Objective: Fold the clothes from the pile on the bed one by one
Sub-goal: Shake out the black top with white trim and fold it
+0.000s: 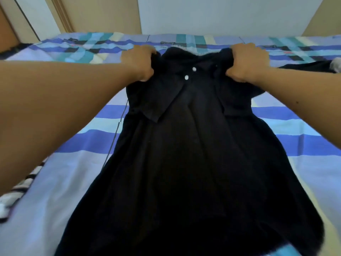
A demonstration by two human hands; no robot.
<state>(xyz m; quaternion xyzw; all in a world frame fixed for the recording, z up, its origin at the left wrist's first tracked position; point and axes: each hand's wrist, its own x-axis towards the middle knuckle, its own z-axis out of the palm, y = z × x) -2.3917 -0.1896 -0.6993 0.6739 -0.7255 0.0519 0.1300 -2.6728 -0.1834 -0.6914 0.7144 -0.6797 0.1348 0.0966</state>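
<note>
Dress point(184, 163) lies flat on the bed point(55, 200), below both hands. Left hand point(140, 63) and right hand point(247, 65) each grab a shoulder tight. Dark cloth point(310, 66) lies right of the right hand. White buttons point(193, 69) sit between the hands.

A sheet point(299, 124) in blue, violet, teal and cream stripes and checks is covering the bed point(46, 209), its pattern running right to the far edge. A thin dark cord point(118, 126) is lying on the sheet at the left. Beyond the far edge, a pale wall point(221, 13) is showing between tan wooden panels point(103, 13), with a white panel point(36, 17) showing at the far left.
</note>
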